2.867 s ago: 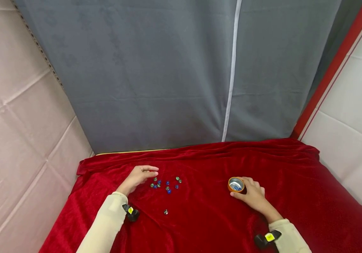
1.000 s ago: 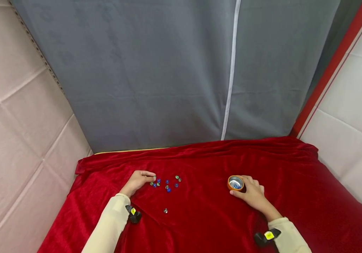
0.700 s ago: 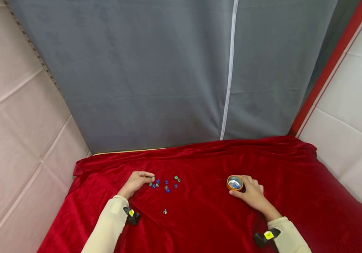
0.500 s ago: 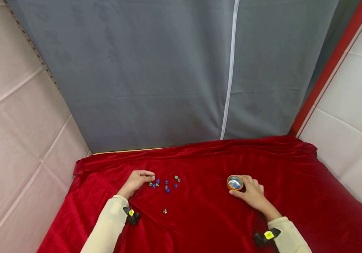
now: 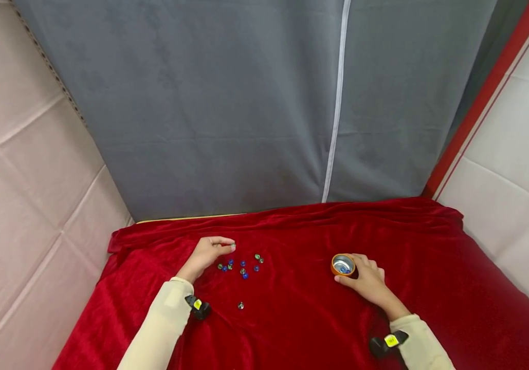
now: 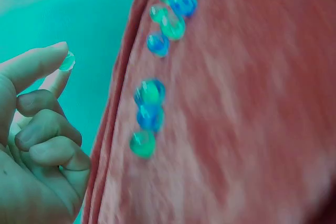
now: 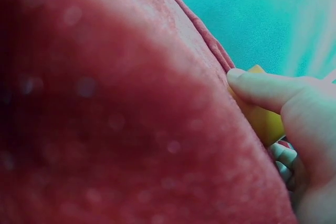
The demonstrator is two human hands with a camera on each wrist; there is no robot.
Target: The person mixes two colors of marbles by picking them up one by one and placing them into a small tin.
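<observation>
Between thumb and index fingertip, my left hand (image 5: 206, 255) pinches a small greenish glass marble (image 6: 68, 62), raised above the cloth. Its other fingers are curled in toward the palm in the left wrist view. Several blue marbles (image 5: 245, 276) and green marbles (image 5: 257, 256) lie loosely grouped just right of that hand. One darker marble (image 5: 240, 306) sits apart, nearer the front. On the right, my right hand (image 5: 369, 278) grips a small orange cup (image 5: 333, 269) with a silvery inside, thumb and fingers around its wall. Blue marbles (image 5: 346, 270) show at the cup's bottom.
Red velvet cloth (image 5: 301, 308) covers the table, with folds bunched along the back edge. A grey curtain (image 5: 222, 103) hangs behind it. Pale walls (image 5: 23, 205) stand on both sides. A black camera (image 5: 200, 308) is strapped to each wrist.
My left hand reached down to the back-left of the marbles, pinched a green one, and has now lifted it up and slightly right. My right hand stays on the cup.
</observation>
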